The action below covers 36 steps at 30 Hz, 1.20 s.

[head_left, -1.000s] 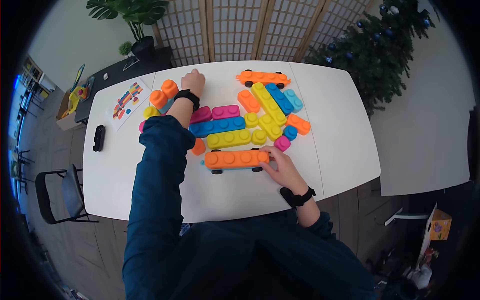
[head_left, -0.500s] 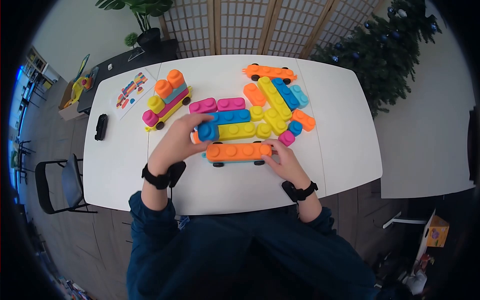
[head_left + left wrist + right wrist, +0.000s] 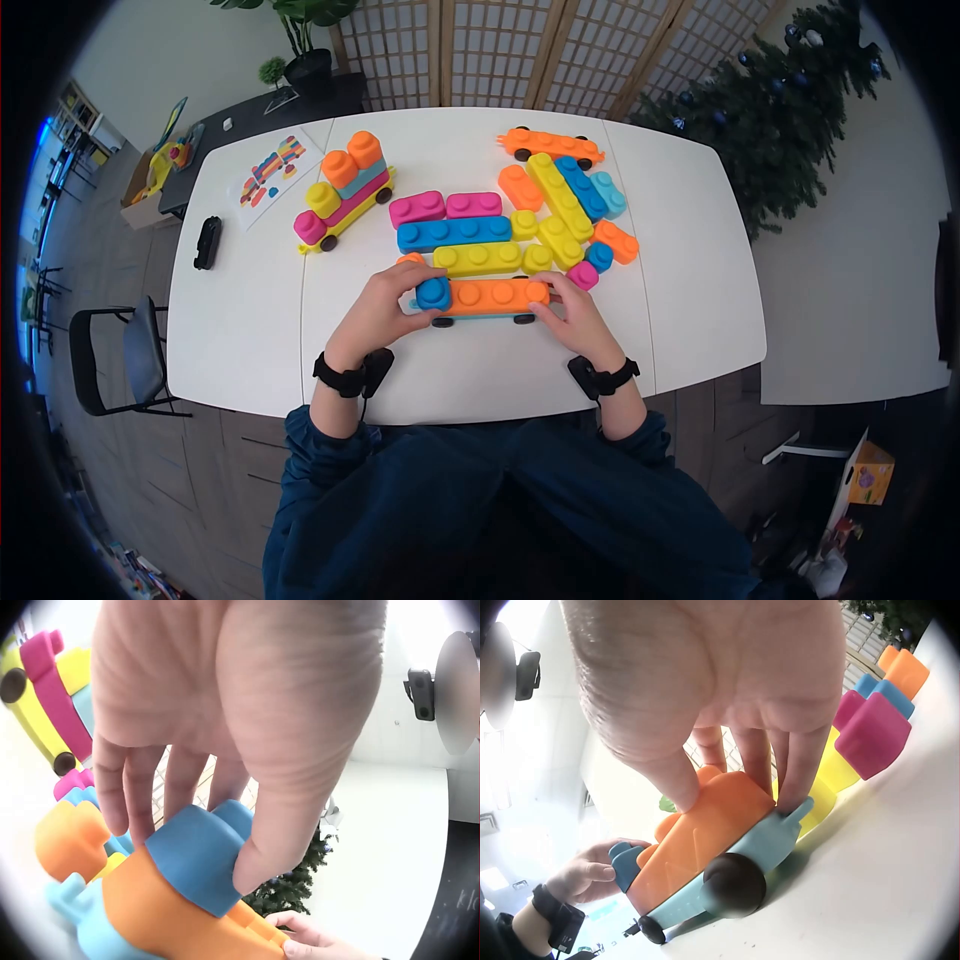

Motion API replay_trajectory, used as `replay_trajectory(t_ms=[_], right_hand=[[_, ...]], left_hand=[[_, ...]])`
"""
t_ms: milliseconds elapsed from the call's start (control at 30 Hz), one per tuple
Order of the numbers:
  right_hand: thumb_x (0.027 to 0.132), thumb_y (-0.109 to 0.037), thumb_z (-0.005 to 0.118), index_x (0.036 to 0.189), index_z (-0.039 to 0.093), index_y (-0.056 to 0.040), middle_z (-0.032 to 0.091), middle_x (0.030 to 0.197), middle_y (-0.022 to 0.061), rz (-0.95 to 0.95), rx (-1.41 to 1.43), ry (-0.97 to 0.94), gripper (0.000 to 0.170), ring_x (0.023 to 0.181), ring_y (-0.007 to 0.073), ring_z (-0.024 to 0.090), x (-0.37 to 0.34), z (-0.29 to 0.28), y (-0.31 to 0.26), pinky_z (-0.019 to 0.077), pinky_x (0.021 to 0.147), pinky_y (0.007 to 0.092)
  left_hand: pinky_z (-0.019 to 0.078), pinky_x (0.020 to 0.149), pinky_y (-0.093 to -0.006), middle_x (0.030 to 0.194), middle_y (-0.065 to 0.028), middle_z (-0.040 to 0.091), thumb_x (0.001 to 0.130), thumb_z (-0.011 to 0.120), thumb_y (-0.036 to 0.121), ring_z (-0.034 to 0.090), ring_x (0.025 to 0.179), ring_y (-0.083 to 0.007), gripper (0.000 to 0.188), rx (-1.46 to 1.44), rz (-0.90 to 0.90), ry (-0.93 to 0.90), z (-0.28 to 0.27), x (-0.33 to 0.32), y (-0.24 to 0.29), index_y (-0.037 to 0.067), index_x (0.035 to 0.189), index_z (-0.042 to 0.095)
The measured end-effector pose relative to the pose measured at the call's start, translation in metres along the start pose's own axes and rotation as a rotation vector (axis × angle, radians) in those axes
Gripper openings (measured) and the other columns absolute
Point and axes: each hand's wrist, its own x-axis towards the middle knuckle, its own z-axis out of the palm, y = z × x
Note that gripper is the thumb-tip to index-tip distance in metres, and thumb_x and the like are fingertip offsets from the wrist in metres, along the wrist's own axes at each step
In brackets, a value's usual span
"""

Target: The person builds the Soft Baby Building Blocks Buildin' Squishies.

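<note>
Orange-topped block car [image 3: 495, 297] stands mid-bench [image 3: 700, 300], toward the near edge. Long orange block already on its light-blue wheeled base [image 3: 776, 838]; small blue block [image 3: 433, 293] at the left end, fully seated or not, can't tell. Left grip [image 3: 375, 314] pinches the blue block between thumb and fingers; right grip [image 3: 578, 326] pinches the orange block's right end. Smooth plastic, rounded corners, round studs, dark disc wheels. Loose blocks [image 3: 475, 260] beyond, unused. Toward the far left, yellow-based car [image 3: 357, 204] stacked; near the far edge, orange wheeled base [image 3: 552, 147] bare. Partway, I judge.
</note>
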Motion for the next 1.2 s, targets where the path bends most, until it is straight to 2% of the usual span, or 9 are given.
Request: replay_trajectory(t_ms=[100, 233, 300, 533, 600, 933, 1000, 1133, 1200], right_hand=[[0.093, -0.014, 0.073, 0.128, 0.058, -0.0017, 0.066, 0.114, 0.0167, -0.060, -0.004, 0.055, 0.041, 0.102, 0.0292, 0.067, 0.000, 0.004, 0.004, 0.0547, 0.089, 0.0353], [0.093, -0.014, 0.073, 0.128, 0.058, -0.0019, 0.066, 0.113, 0.0164, -0.059, 0.005, 0.059, 0.041, 0.101, 0.0290, 0.067, 0.000, 0.005, 0.002, 0.0546, 0.089, 0.0353], [0.093, -0.014, 0.073, 0.128, 0.058, -0.0021, 0.067, 0.114, 0.0160, -0.051, 0.009, 0.067, 0.040, 0.102, 0.0290, 0.067, 0.000, 0.006, 0.003, 0.0546, 0.090, 0.0353], [0.093, -0.014, 0.073, 0.128, 0.058, -0.0022, 0.067, 0.115, 0.0157, -0.034, 0.037, 0.046, 0.040, 0.105, 0.0286, 0.067, 0.002, 0.007, 0.005, 0.0544, 0.093, 0.0354], [0.093, -0.014, 0.073, 0.128, 0.057, -0.0019, 0.067, 0.115, 0.0158, -0.043, 0.043, 0.047, 0.041, 0.105, 0.0285, 0.067, 0.001, 0.007, 0.006, 0.0545, 0.093, 0.0356], [0.093, -0.015, 0.072, 0.129, 0.057, -0.0018, 0.067, 0.115, 0.0158, -0.024, 0.042, 0.038, 0.041, 0.105, 0.0291, 0.067, 0.001, 0.007, 0.003, 0.0547, 0.092, 0.0355], [0.093, -0.014, 0.073, 0.129, 0.057, -0.0019, 0.067, 0.115, 0.0158, -0.043, 0.024, 0.039, 0.041, 0.105, 0.0295, 0.067, 0.002, 0.006, 0.003, 0.0545, 0.092, 0.0355], [0.093, -0.016, 0.072, 0.126, 0.059, -0.0015, 0.068, 0.115, 0.0145, -0.054, 0.005, 0.007, 0.038, 0.105, 0.0290, 0.067, 0.009, -0.007, -0.005, 0.0541, 0.092, 0.0354], [0.094, -0.021, 0.072, 0.121, 0.063, -0.0017, 0.068, 0.115, 0.0129, -0.052, -0.047, -0.083, 0.034, 0.107, 0.0276, 0.067, 0.019, -0.021, -0.014, 0.0537, 0.091, 0.0356]], left_hand=[[0.0527, 0.092, -0.0384, 0.113, -0.0152, 0.069, 0.076, 0.080, 0.005, 0.065, 0.102, -0.0350, 0.050, 0.044, 0.004, -0.027, -0.001, -0.001, 0.002, 0.005, 0.124, 0.067], [0.0521, 0.094, -0.0393, 0.117, -0.0156, 0.068, 0.078, 0.079, 0.005, 0.064, 0.107, -0.0368, 0.052, 0.051, 0.001, -0.027, 0.004, -0.004, -0.007, 0.006, 0.128, 0.064], [0.0524, 0.093, -0.0371, 0.123, -0.0152, 0.068, 0.078, 0.080, 0.004, 0.066, 0.108, -0.0322, 0.059, 0.069, -0.022, -0.025, 0.008, -0.006, -0.009, 0.007, 0.133, 0.060], [0.0508, 0.101, -0.0387, 0.128, -0.0154, 0.065, 0.078, 0.081, 0.004, 0.064, 0.115, -0.0319, 0.060, 0.157, -0.011, 0.066, 0.016, -0.006, 0.000, 0.007, 0.134, 0.058], [0.0515, 0.097, -0.0407, 0.122, -0.0149, 0.066, 0.078, 0.083, 0.010, 0.062, 0.113, -0.0359, 0.058, 0.097, 0.028, 0.154, 0.014, -0.008, 0.000, 0.008, 0.131, 0.059], [0.0538, 0.088, -0.0367, 0.110, -0.0138, 0.068, 0.082, 0.081, 0.008, 0.066, 0.098, -0.0327, 0.036, 0.062, 0.046, 0.217, 0.010, -0.015, -0.005, 0.002, 0.114, 0.065], [0.0533, 0.087, -0.0349, 0.114, -0.0094, 0.069, 0.083, 0.081, 0.008, 0.067, 0.102, -0.0262, 0.037, 0.066, -0.003, 0.193, 0.009, -0.014, -0.005, 0.004, 0.116, 0.066], [0.0532, 0.083, -0.0362, 0.108, -0.0139, 0.067, 0.083, 0.080, 0.008, 0.066, 0.093, -0.0318, 0.035, 0.064, 0.019, 0.210, 0.009, -0.014, -0.003, 0.002, 0.113, 0.064], [0.0533, 0.086, -0.0342, 0.114, -0.0090, 0.069, 0.084, 0.080, 0.009, 0.067, 0.101, -0.0250, 0.035, 0.064, -0.038, 0.192, 0.009, -0.015, -0.004, 0.004, 0.115, 0.066]])
